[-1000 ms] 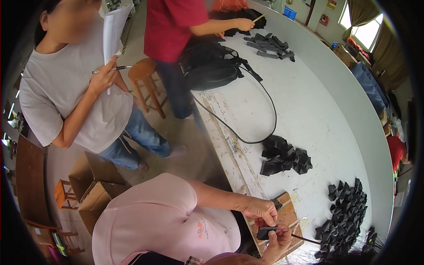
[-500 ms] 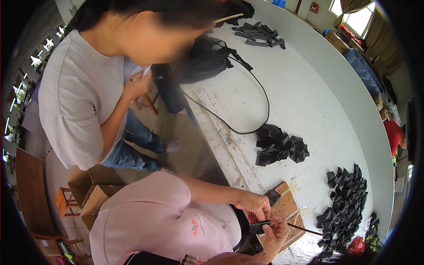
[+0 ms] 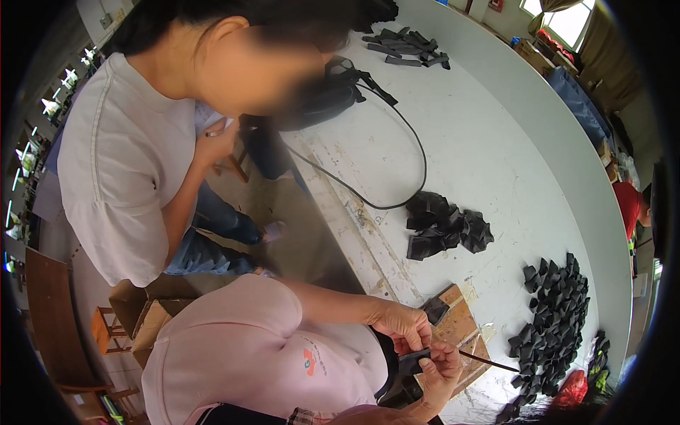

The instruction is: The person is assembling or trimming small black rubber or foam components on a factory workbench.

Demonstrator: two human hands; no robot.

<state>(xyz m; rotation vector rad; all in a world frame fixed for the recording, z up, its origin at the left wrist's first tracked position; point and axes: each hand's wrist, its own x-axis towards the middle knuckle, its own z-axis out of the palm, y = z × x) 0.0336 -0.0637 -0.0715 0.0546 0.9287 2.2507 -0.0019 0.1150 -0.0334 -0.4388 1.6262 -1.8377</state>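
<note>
Both my hands are together over the table's near edge. My left hand [image 3: 404, 327] is closed, its fingertips pinching the upper edge of a small flat black piece [image 3: 411, 363], fabric-like. My right hand [image 3: 440, 372] grips the same piece from the other side, thumb on its face. Behind my hands lies a brown wooden board [image 3: 460, 322] with pale smears. Another black piece [image 3: 434, 309] rests on the board's far left corner. A thin dark stick [image 3: 496, 363] points right from beside my right hand; whether I hold it cannot be seen.
A large heap of folded black pieces [image 3: 552, 319] lies right, with a red bag [image 3: 571, 388] nearby. Farther off sit a smaller black pile [image 3: 446, 227], a black cable [image 3: 423, 152] and black strips [image 3: 411, 48]. A co-worker in a white shirt [image 3: 120, 163] stands left, near cardboard boxes [image 3: 152, 312].
The view has shifted slightly. My hands keep their hold on the black piece, with little movement of the fingers. The co-worker's head has moved slightly.
</note>
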